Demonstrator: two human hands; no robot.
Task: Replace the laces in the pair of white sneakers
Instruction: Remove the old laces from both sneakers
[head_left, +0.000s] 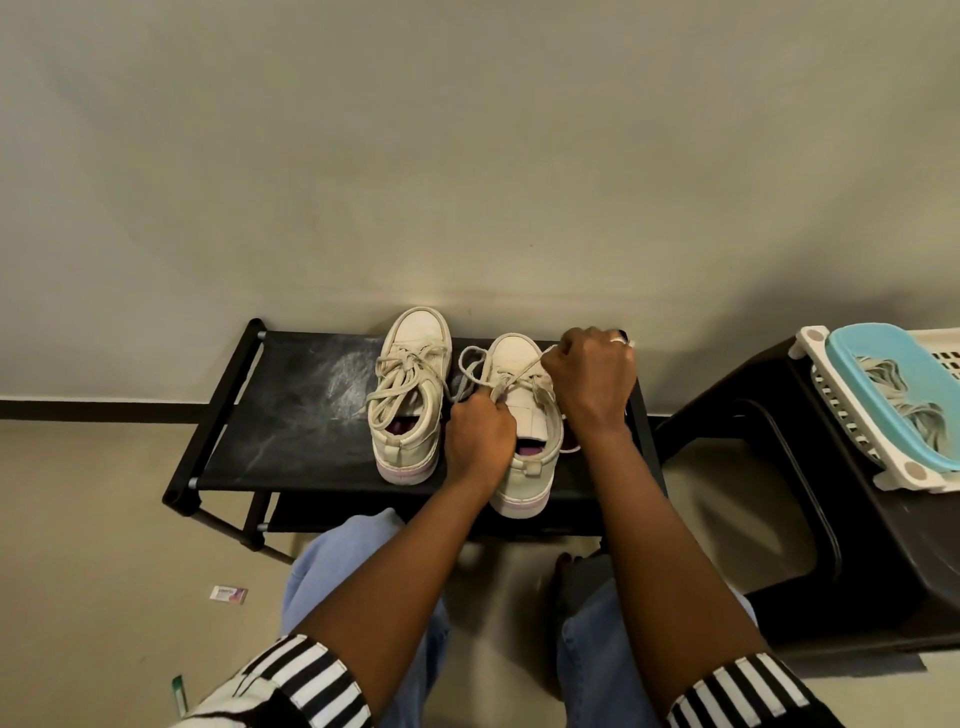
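On the black bench (291, 415), your left grip (480, 441) pinches the lace (522, 375) of the nearer sneaker (527, 486). Your right grip (592, 379) is clamped on its other strand.

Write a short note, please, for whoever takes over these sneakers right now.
Left hand pinches the lace at the tongue of the right sneaker; right hand grips the same lace, pulled taut rightward.
Both sneakers stand on the rack, toes to the wall.
Left sneaker: laced, ends loose. Old or new laces: cannot tell.
To do: finish the right sneaker, check the left; the basin may hold laces.
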